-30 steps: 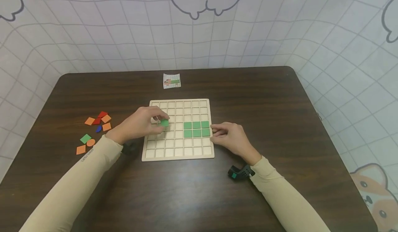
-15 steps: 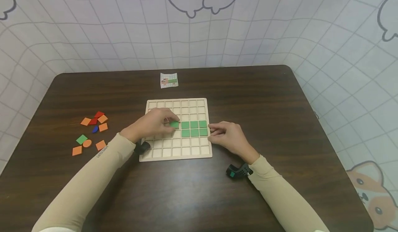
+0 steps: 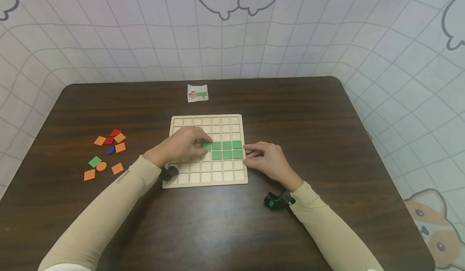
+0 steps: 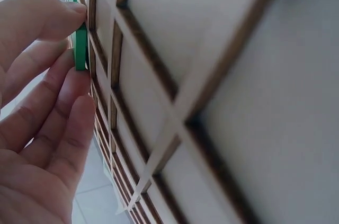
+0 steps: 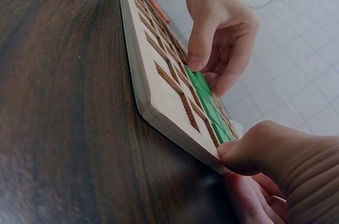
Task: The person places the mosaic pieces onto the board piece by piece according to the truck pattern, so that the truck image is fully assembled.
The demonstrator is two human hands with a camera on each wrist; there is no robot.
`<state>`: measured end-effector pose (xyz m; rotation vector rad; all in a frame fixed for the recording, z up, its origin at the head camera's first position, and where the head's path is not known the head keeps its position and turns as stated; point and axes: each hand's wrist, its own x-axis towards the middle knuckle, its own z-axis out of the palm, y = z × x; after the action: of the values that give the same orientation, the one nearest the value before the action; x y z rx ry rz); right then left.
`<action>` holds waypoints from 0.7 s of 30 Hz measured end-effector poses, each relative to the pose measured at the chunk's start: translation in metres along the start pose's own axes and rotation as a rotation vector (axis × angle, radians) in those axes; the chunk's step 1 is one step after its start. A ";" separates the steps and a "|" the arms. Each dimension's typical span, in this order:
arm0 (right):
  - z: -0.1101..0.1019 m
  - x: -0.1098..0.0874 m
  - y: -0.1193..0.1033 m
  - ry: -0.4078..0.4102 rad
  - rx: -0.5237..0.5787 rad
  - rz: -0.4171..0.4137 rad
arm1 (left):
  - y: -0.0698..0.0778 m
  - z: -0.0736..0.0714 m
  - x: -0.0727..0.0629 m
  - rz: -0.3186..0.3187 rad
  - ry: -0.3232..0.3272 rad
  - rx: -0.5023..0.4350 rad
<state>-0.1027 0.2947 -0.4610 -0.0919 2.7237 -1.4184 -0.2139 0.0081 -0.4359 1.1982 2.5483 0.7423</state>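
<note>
A pale wooden grid board point(image 3: 203, 177) lies on the dark table, with two rows of green square tiles point(image 3: 227, 154) in its right-hand cells. My left hand point(image 3: 183, 143) reaches over the board and pinches a green tile point(image 4: 80, 49) between thumb and fingers. That tile sits at the left end of the upper green row, tight against its neighbour in the head view; the left wrist view shows it edge-on at the grid ridges. At the right edge of the board, my right hand point(image 3: 267, 160) grips the rim, thumb on top and fingers at the side in the right wrist view.
Loose pieces lie left of the board: several orange squares point(image 3: 117, 168), red pieces point(image 3: 109, 141), a blue piece point(image 3: 111, 150), an orange disc point(image 3: 101, 166) and a green square point(image 3: 95, 161). A small printed pattern card point(image 3: 197, 93) lies behind the board.
My left hand has carried the green tile rightward across the board to the end of the upper green row. My right hand has stayed at the board's right edge.
</note>
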 end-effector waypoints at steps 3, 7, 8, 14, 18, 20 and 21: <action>0.000 0.000 0.000 -0.005 -0.005 -0.001 | 0.000 0.000 -0.001 -0.018 -0.004 -0.008; 0.001 0.002 0.001 -0.008 -0.009 -0.012 | 0.000 -0.001 -0.003 -0.034 0.001 -0.017; 0.001 0.003 0.002 -0.009 -0.009 -0.014 | -0.001 -0.003 -0.004 -0.041 0.004 -0.022; -0.002 0.004 0.007 -0.005 -0.007 -0.003 | -0.005 -0.018 -0.014 -0.067 0.036 -0.014; -0.008 0.005 0.012 0.000 -0.011 0.004 | -0.009 -0.033 -0.026 -0.115 0.062 0.010; -0.011 0.005 0.014 0.002 -0.013 0.011 | -0.013 -0.039 -0.032 -0.133 0.075 0.015; -0.012 0.005 0.015 0.002 -0.015 0.014 | -0.015 -0.043 -0.036 -0.140 0.083 0.016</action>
<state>-0.1093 0.3128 -0.4667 -0.0719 2.7313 -1.3951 -0.2180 -0.0425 -0.4083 1.0005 2.6778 0.7555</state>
